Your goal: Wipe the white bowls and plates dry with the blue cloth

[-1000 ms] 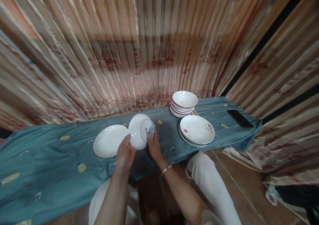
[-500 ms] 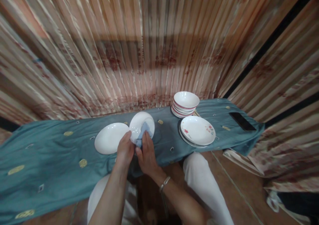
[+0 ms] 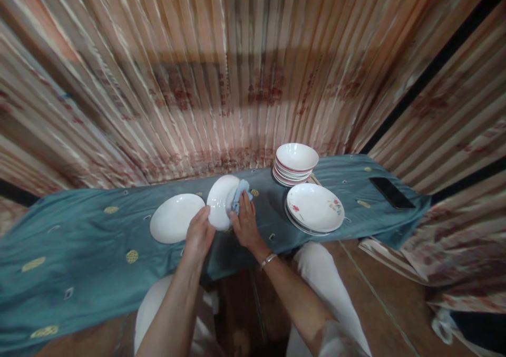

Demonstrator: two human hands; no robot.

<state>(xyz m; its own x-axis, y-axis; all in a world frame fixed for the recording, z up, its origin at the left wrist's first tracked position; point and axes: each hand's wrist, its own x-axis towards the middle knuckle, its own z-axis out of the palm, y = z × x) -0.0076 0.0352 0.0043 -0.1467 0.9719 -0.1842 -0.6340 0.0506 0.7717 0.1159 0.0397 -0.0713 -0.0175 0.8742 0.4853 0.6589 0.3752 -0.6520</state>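
My left hand [image 3: 200,233] grips the near left rim of a white bowl [image 3: 219,204], which is tilted with its glossy underside and foot ring toward me. In my right hand [image 3: 245,222] is a light blue cloth [image 3: 239,194], pressed against the bowl's right side; the fingers are bent over the cloth. A white plate [image 3: 176,218] lies on the cloth-covered table just left of the bowl, close to my left hand. Part of the bowl's right side is hidden behind the cloth and fingers.
A stack of white bowls with red rims [image 3: 296,159] stands at the back right. In front of it sits a stack of flower-patterned plates [image 3: 314,206]. Farther right lies a black phone [image 3: 391,192]. A teal tablecloth [image 3: 95,251] covers the table; a striped curtain [image 3: 237,83] hangs behind.
My right hand and the cloth have moved right and slightly up, from the bowl's middle to its right side. The bowl has turned a little in my left hand.
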